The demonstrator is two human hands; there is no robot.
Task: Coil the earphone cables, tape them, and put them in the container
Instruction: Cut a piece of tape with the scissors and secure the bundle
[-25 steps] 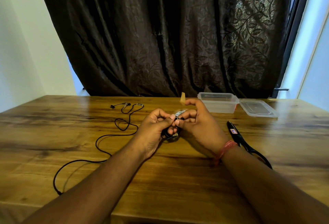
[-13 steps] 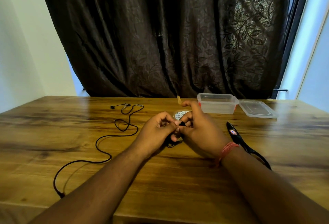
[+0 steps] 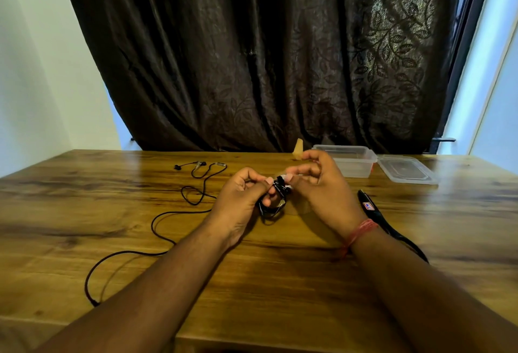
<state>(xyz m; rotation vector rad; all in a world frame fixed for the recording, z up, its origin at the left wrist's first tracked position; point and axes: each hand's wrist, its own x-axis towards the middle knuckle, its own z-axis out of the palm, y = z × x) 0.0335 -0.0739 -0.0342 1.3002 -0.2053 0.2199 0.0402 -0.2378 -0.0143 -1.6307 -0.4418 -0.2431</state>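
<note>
Our left hand (image 3: 241,198) grips the coiled black earphone cable (image 3: 273,202); right hand (image 3: 322,184) fingers pinch a tan tape strip (image 3: 297,149), probably stuck to the coil, above the wooden tabletop (image 3: 252,268).

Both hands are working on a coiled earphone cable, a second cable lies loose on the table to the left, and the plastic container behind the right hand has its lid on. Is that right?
Not quite. In the head view the container is open; its lid lies on the table beside it. The left hand and right hand do hold the coiled cable, and the second cable lies loose.

Wooden table (image 3: 280,282); earphones (image 3: 157,229), container (image 3: 350,163), lid (image 3: 405,170), scissors (image 3: 384,218).
</note>
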